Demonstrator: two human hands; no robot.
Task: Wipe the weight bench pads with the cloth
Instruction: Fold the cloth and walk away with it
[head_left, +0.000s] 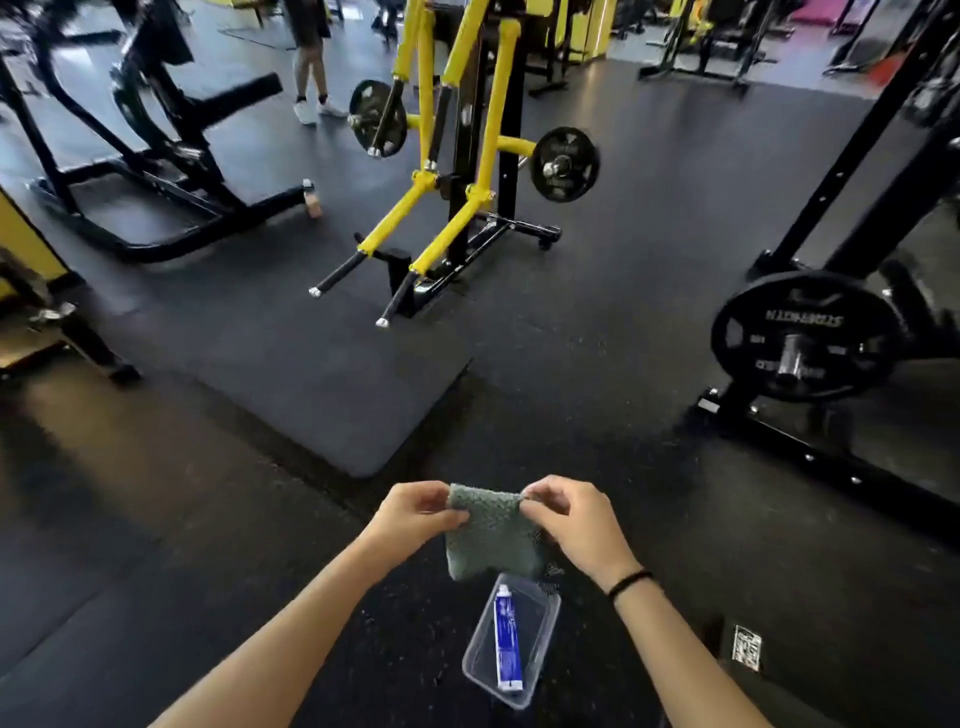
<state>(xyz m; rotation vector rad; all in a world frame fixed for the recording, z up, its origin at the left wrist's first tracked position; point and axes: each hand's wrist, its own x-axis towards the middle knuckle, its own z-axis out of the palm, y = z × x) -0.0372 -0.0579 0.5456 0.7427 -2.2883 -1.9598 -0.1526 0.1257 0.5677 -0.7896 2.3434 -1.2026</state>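
— Well, low in the middle of the frame: nubby grey-green cloth (488, 535), folded to a rough square, hanging between left hand (415, 512) and right hand (569, 519).

— Fingers?

— Pinched on the cloth's two top corners, thumb against fingertips on each side.

— And below?

— Clear, shallow, rectangular plastic tray (543, 623) on speckled rubber floor (291, 415), with a blue-and-white tube (506, 642) inside. Thin black band (628, 581) round the right wrist.

— Farther up?

— Upper centre, glossy yellow tubular machine (452, 171) with round black plates.
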